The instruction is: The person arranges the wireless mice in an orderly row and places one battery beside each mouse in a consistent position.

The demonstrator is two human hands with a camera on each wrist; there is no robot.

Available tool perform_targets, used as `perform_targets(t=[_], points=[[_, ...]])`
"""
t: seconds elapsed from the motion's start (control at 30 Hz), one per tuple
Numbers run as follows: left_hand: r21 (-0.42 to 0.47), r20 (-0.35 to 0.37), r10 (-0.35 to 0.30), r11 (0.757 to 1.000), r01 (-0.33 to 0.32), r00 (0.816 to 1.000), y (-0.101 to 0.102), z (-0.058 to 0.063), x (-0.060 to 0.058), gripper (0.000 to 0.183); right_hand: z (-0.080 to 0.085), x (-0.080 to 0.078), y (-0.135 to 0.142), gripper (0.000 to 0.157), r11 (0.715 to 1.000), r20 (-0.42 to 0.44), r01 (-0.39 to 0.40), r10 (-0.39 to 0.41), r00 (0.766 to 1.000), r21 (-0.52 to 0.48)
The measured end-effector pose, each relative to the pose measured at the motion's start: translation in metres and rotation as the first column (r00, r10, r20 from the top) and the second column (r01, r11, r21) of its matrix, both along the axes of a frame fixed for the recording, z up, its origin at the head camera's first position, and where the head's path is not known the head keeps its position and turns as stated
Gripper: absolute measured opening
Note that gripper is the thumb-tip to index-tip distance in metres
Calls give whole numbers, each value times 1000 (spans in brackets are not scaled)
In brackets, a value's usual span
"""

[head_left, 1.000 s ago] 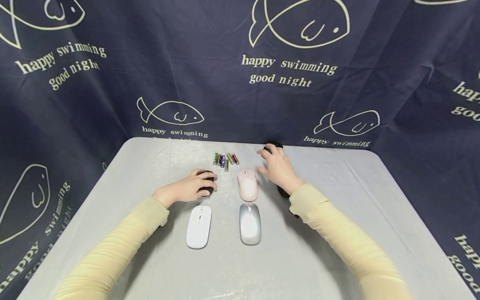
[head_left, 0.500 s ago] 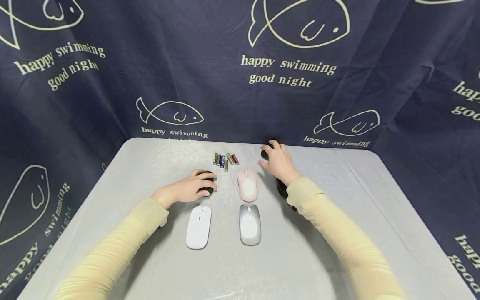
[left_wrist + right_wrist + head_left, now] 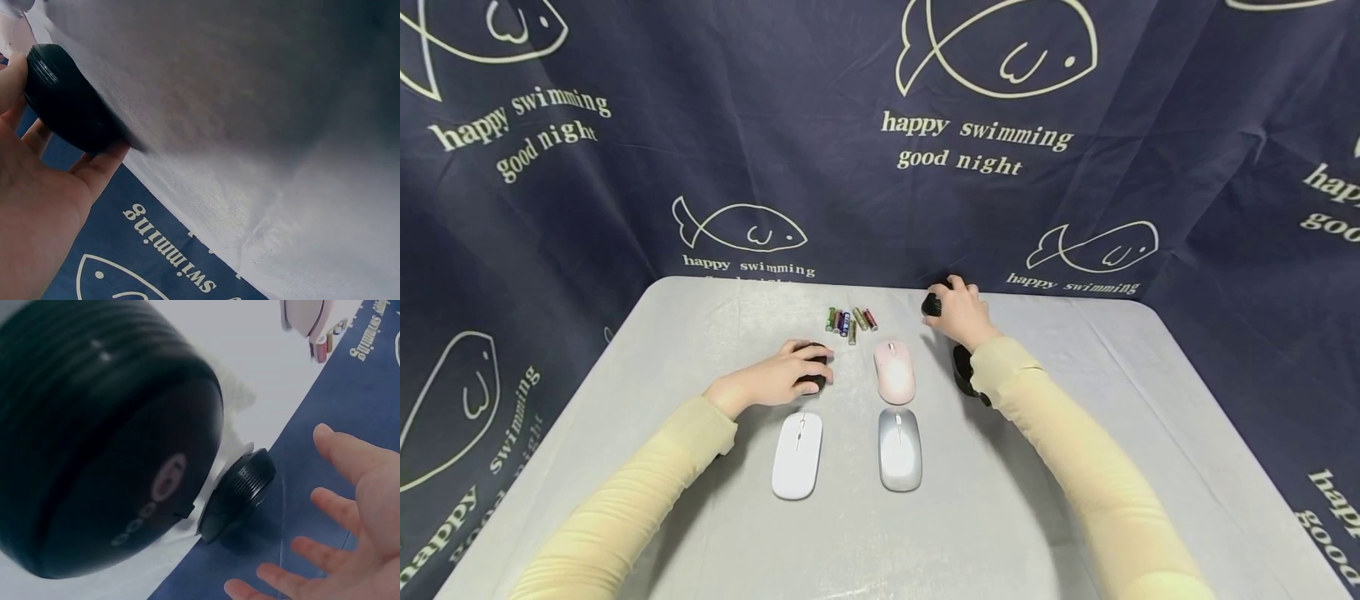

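My left hand rests over a black mouse on the table. Its thumb and fingers hold the mouse by the sides in the left wrist view. Near the back edge, my right hand is at a second black mouse, which it partly covers from above. The right wrist view shows the fingers of this hand spread, with that mouse just beyond the fingertips. Another black mouse lies beneath the right wrist and looms large in the right wrist view.
Between the hands stand a pink mouse and, nearer, a silver-grey mouse. A white mouse lies in front of the left hand. Several small batteries cluster toward the back. A dark blue fish-print curtain hangs behind the table.
My right hand has moved slightly back and to the right, and its fingers have drawn in around the far black mouse in the head view. The left hand stays put.
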State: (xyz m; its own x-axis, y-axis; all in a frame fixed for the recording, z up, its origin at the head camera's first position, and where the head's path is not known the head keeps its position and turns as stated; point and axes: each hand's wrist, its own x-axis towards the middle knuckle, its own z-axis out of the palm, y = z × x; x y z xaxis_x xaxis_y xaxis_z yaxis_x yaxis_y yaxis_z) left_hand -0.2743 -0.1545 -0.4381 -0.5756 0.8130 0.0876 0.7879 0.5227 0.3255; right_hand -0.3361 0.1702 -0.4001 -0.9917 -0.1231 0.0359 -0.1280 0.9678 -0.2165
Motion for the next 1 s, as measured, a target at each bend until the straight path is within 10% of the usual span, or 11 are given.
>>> perform_targets(t=[1.0], points=[[-5,-22,-12,1000,12,1000,-2,-2,-2,21,-11,-31,-11,71,998,228,41,-50,972,45]])
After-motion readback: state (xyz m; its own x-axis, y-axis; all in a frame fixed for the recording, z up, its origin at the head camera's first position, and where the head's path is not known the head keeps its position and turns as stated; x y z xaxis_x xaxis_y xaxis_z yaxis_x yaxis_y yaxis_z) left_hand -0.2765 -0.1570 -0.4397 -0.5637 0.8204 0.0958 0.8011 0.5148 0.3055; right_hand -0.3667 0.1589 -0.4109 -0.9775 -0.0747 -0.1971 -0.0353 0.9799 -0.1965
